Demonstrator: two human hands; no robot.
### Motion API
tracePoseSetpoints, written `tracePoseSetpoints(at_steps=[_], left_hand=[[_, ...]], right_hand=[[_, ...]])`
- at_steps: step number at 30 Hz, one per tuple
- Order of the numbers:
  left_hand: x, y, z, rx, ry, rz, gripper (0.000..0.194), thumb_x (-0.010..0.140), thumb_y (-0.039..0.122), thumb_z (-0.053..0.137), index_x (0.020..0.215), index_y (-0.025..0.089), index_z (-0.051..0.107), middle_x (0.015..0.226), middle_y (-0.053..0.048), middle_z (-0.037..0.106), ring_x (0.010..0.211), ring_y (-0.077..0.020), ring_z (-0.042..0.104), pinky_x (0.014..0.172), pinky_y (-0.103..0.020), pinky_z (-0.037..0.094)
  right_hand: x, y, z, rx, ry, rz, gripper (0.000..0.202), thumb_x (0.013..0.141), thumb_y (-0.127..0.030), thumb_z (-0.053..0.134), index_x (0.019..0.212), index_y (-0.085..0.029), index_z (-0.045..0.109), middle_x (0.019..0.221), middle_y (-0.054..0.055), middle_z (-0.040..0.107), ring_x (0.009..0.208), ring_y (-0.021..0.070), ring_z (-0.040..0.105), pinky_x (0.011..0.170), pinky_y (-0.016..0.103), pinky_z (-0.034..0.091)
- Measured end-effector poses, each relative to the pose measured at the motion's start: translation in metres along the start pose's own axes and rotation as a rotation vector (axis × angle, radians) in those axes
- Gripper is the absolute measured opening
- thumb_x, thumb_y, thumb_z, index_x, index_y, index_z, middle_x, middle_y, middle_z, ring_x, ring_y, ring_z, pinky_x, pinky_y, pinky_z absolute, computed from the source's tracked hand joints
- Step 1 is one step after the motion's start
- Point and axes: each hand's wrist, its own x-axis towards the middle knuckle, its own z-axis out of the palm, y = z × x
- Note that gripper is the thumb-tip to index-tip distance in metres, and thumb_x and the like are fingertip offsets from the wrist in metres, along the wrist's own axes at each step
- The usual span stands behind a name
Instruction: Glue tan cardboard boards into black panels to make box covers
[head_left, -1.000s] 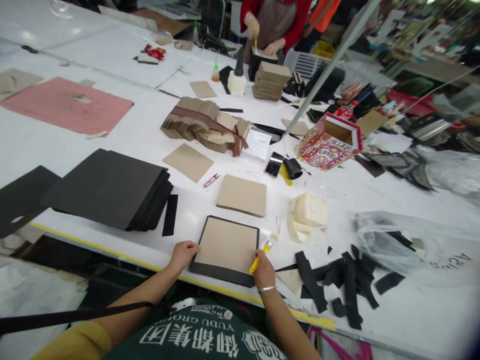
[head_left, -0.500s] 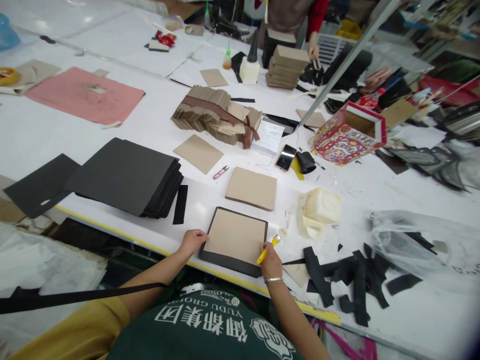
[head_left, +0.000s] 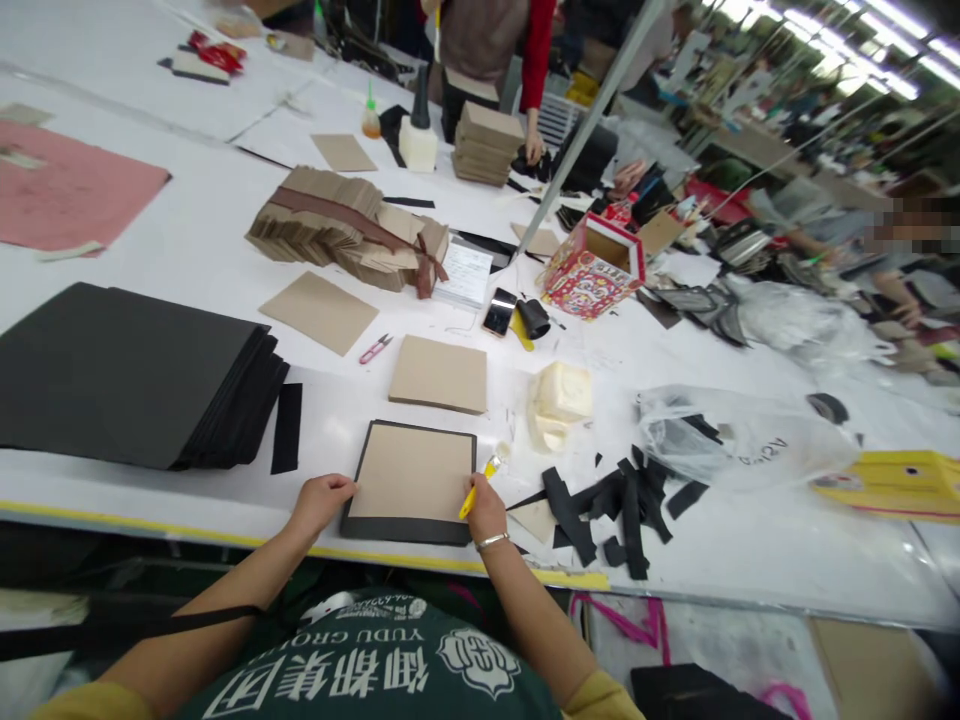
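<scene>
A tan cardboard panel (head_left: 412, 470) lies on a slightly larger black sheet (head_left: 409, 529) at the table's front edge, with a dark border showing around it. At the panel's left edge my left hand (head_left: 324, 500) is closed, thumb and fingertips pinching the edge. My right hand (head_left: 487, 510) grips a yellow-handled brush (head_left: 491, 468), bristles pointing away, while its fingers touch the panel's right edge. Just behind lies a short stack of tan cardboard panels (head_left: 438, 374). To the right of the brush stands a cream plastic container (head_left: 559, 400).
A thick stack of black sheets (head_left: 135, 375) and a black strip (head_left: 286, 428) lie left. Black scraps (head_left: 630, 500) and a clear plastic bag (head_left: 735, 435) spread right. Pink snips (head_left: 375, 348), a phone (head_left: 499, 312) and a red box (head_left: 596, 265) lie farther back. Another person (head_left: 487, 60) stands opposite.
The camera view has swung to the right, so the table's things appear farther left. Both hands keep their places at the panel's edges, and the brush stays in my right hand.
</scene>
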Motion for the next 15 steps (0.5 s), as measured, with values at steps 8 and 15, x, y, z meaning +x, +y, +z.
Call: tracePoseSetpoints(at_steps=[8,15], left_hand=[[0.006,0.0,-0.001,0.117,-0.074,0.047,0.026,0.064,0.042,0.052,0.061,0.017,0.061,0.06,0.0,0.063,0.065,-0.0177,0.058,0.06,-0.024,0.039],[-0.001,0.041,-0.016,0.747,0.085,0.48,0.028,0.07,0.028,0.052,0.094,0.016,0.059,0.097,-0.01,0.061,0.094,-0.0243,0.054,0.08,-0.033,0.039]], right_hand=[[0.002,-0.007,-0.007,-0.062,-0.092,0.028,0.014,0.089,-0.021,0.036,0.094,-0.017,0.049,0.075,0.003,0.059,0.067,0.0131,0.055,0.058,0.022,0.032],[0.013,-0.019,-0.038,-0.221,-0.027,0.052,0.025,0.082,-0.03,0.05,0.103,-0.017,0.048,0.084,0.009,0.057,0.075,0.0206,0.055,0.06,0.027,0.038]])
